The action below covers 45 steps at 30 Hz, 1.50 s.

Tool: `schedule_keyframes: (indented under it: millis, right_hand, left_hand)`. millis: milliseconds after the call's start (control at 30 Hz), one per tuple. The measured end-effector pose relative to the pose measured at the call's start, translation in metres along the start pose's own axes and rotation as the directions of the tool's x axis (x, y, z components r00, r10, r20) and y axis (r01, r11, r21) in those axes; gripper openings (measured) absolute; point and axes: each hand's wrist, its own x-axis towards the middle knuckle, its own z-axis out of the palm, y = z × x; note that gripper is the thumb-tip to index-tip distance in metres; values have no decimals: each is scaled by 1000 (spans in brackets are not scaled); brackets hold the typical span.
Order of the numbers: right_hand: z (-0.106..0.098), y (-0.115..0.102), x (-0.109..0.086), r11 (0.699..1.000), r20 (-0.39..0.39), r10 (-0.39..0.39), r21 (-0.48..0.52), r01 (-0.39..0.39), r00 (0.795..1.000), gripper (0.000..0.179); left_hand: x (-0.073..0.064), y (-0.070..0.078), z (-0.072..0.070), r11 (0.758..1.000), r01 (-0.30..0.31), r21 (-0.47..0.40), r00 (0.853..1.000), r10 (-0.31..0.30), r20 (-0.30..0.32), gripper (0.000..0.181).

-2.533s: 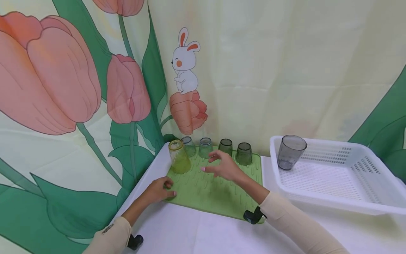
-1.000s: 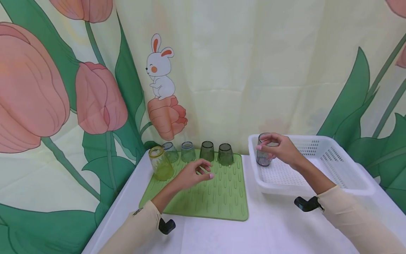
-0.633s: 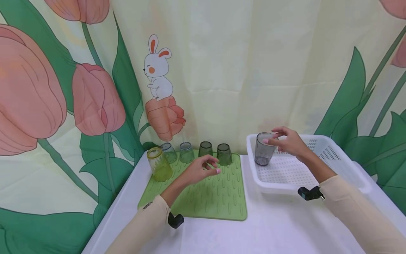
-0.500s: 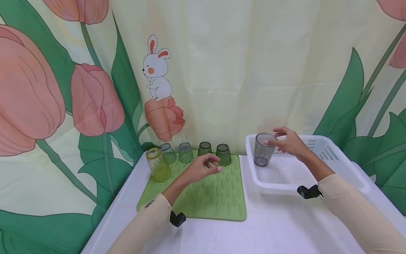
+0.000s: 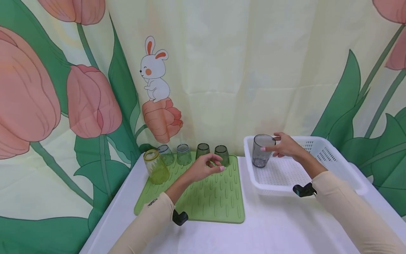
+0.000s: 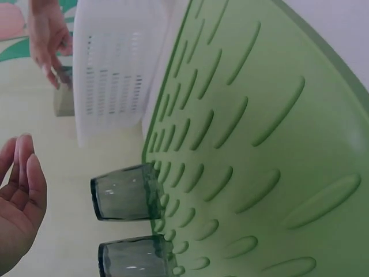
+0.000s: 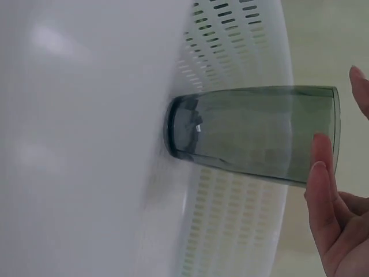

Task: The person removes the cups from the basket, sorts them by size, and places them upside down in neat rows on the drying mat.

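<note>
A tall grey drinking glass (image 5: pixel 262 155) stands upright at the left end of the white basket (image 5: pixel 272 189). My right hand (image 5: pixel 284 145) is beside its rim, thumb overlapping the near side and forefinger behind. In the right wrist view, fingertips (image 7: pixel 321 151) lie across the glass near the rim, while another finger stands apart from it. My left hand (image 5: pixel 204 167) hovers over the green ribbed mat (image 5: pixel 215 208), its fingers loosely bent and holding nothing. Just behind it are two dark grey glasses (image 6: pixel 124 193), partly covered by the hand in the head view.
A yellow glass (image 5: pixel 157 171) stands at the mat's left edge. Two bluish clear glasses (image 5: pixel 184 155) are in the back row beside the grey ones. A printed curtain (image 5: pixel 215 70) hangs behind the white table (image 5: pixel 206 240).
My right hand moved from over the mat to the basket, went above the tall glass, then drew right and lowered beside its rim. My left hand rose from the mat's front corner and moved right.
</note>
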Motion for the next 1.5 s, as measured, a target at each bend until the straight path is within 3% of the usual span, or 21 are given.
schedule_keyframes:
  millis: [600,1000,1500]
  right_hand:
    - [5,8,3,999,-10,28,-46,-29,1000,94]
    - [8,16,-9,999,-23,-11,-31,10,1000,96]
    - [9,20,-25,996,-38,-88,-24,87,995,97]
  left_hand:
    - [10,12,10,999,-26,28,1000,25,14,41]
    - [14,17,17,998,-40,43,999,39,23,38]
    - [31,32,28,995,-68,70,997,66,35,41]
